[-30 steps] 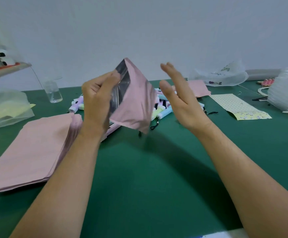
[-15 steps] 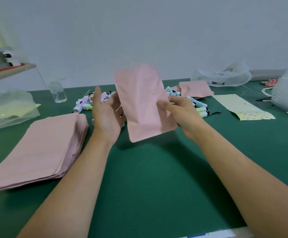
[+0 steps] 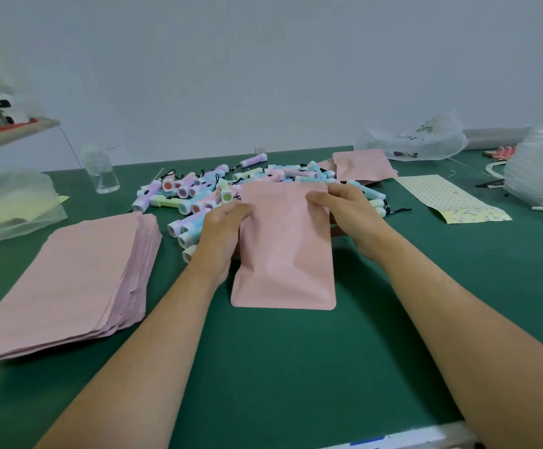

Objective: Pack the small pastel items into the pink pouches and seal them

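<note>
A pink pouch lies flat on the green table in front of me, its mouth end pointing away. My left hand pinches its upper left edge. My right hand pinches the top right corner near the mouth. Behind the pouch sits a heap of small pastel flashlights with black wrist loops. A thick stack of pink pouches lies at the left.
More pink pouches lie behind the heap at the right. A clear bottle stands at the back left, beside a clear bag. A patterned yellow pouch and stacked clear plastic lie at the right.
The pouch was held up open in my left hand, then turned upright between both hands. Now it lies flat on the table, and both hands pinch its top end.
</note>
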Available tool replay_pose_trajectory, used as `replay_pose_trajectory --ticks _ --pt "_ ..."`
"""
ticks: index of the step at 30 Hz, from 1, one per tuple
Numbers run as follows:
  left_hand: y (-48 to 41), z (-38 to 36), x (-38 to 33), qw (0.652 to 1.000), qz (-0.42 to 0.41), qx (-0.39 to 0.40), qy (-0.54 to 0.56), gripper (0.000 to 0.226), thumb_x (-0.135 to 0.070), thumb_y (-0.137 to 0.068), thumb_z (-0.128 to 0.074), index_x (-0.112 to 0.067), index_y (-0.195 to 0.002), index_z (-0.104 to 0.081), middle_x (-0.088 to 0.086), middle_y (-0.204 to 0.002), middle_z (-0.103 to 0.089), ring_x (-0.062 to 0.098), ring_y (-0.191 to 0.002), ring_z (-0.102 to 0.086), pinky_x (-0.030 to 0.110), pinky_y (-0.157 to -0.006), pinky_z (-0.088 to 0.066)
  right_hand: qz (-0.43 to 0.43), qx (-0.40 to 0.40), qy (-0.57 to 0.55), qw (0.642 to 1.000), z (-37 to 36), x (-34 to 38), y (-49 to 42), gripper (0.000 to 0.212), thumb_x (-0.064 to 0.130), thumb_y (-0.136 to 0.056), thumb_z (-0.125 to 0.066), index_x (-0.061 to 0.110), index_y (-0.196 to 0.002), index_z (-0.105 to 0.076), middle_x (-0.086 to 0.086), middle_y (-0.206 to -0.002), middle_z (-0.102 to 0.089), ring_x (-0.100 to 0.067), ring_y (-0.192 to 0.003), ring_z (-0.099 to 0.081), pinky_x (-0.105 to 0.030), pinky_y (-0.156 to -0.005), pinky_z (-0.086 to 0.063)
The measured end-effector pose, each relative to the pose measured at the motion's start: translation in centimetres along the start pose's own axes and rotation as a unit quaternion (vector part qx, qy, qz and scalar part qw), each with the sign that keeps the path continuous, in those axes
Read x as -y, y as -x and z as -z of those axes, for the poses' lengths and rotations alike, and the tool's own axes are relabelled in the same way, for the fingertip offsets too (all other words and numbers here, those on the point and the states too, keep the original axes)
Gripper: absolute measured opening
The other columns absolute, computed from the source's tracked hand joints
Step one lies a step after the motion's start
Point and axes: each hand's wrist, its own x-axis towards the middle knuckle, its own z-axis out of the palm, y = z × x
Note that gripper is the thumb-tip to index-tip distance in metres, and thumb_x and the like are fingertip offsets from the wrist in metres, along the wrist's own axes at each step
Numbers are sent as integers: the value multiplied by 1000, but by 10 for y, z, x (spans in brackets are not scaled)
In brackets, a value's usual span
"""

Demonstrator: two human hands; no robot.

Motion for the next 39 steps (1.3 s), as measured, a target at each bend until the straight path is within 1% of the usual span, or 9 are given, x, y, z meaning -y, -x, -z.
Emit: replay_pose_trajectory --ticks 3,6,10,13,16,20,31,36,39 --pt "-2 6 -2 999 38 -4 31 15 -28 -94 -73 -16 -97 -82 8 -104 -81 21 -87 -75 37 -84 -56 -15 25 15 999 1 -2 -1 12 25 -93 -73 18 -87 -81 2 -89 -79 -17 -80 -74 -36 -82 -58" --pt "-3 11 -1 998 53 31 21 42 -39 -84 -85 -7 -111 -79 10 -111 -80 25 -99 -77 38 -92 -59 -2 7 55 998 -2 -3 0 15 24 -91 -75 19 -77 -78 4 -74 -74 -15 -62 -64 -31 -61 -50" --pt "-2 10 -1 997 61 41 17 41 -35 -82 -87 -9 -113 -79 10 -112 -80 25 -101 -77 38 -93 -60 24 16 40 999 -1 -3 0 13 26 -88 -75 13 -83 -77 2 -69 -67 -11 -53 -54 -21 -48 -40" --pt "-2 10 -1 997 59 52 15 33 -27 -86 -86 -9 -112 -80 12 -111 -80 26 -99 -77 35 -87 -63 24 33 20 999 -1 -2 0 13 25 -86 -71 21 -77 -79 5 -75 -73 -8 -62 -63 -25 -61 -48" --pt "-1 9 -1 996 55 63 -13 21 -21 -86 -86 -12 -105 -82 11 -107 -81 23 -93 -78 28 -74 -62 19 60 34 997 -4 -3 2 22 38 -85 -73 17 -86 -80 5 -86 -76 -6 -76 -68 -28 -76 -49" --pt "0 8 0 995 55 73 -37 12 -24 -84 -87 -19 -96 -85 10 -105 -81 23 -91 -79 27 -69 -61 20 75 67 995 -10 -5 6 29 41 -86 -81 12 -91 -79 -6 -90 -79 -13 -74 -73 -24 -69 -57" --pt "-9 2 4 996 -6 43 -73 13 -23 -89 -84 -16 -100 -81 3 -99 -82 17 -93 -78 25 -75 -61 48 37 128 990 -14 -7 2 36 40 -89 -79 6 -100 -76 -14 -96 -77 -18 -78 -68 -44 -77 -58" --pt "-7 -3 7 992 -45 75 -94 17 -23 -90 -83 -19 -106 -81 -1 -102 -82 13 -95 -77 20 -73 -59 78 70 163 981 -5 -7 0 21 42 -90 -78 21 -87 -80 2 -83 -75 -1 -71 -62 -17 -66 -48" --pt "-6 -2 4 990 -39 93 -93 20 -22 -88 -86 -22 -106 -80 -1 -103 -82 14 -96 -78 20 -72 -59 103 74 201 971 -5 -4 0 26 38 -93 -75 19 -76 -74 9 -67 -62 -2 -61 -52 -16 -56 -40"
